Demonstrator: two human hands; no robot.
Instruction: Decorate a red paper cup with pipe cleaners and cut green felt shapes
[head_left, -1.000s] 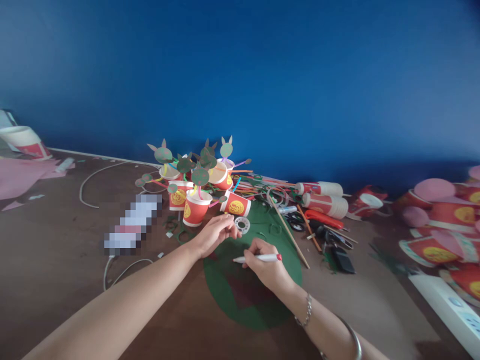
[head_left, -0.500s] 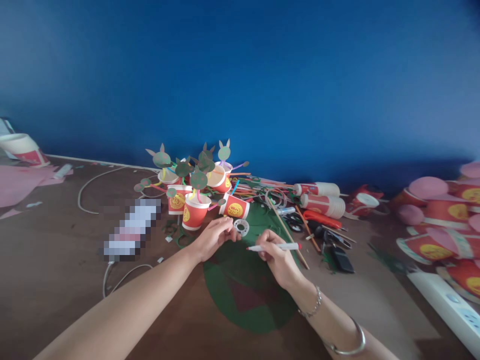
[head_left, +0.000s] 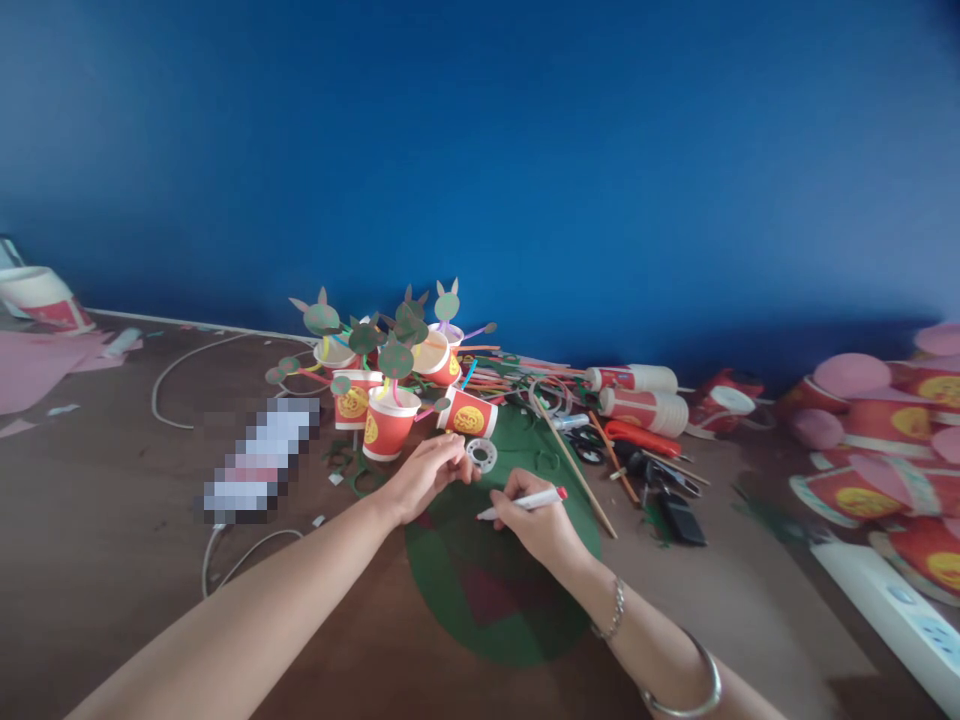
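My left hand (head_left: pixel 435 472) is closed, its fingertips pinching a small white roll of tape (head_left: pixel 481 456) just in front of a tipped red cup (head_left: pixel 469 411). In my right hand (head_left: pixel 536 520) is a white marker with a red end (head_left: pixel 531 501), gripped like a pen. Its tip points left, over the green sheet (head_left: pixel 517 640) with dark red patches; whether it touches cannot be made out. Beyond my left hand stand red paper cups (head_left: pixel 390 425) carrying green cut-out animal heads (head_left: pixel 396 357) on coloured stems.
Sticks (head_left: pixel 574 465), scissors (head_left: pixel 585 447), a red-orange tool (head_left: pixel 649 438) and stacked cups (head_left: pixel 645 409) lie to the right. Cup figures with pink circles (head_left: pixel 851 375) and a white power strip (head_left: pixel 892 615) are far right. A blurred-out phone-like object (head_left: pixel 262 455) with a cable lies left.
My right hand has moved left and slightly down, bringing the marker's tip lower over the green sheet and tilting it more. My left hand stays nearly still with the tape.
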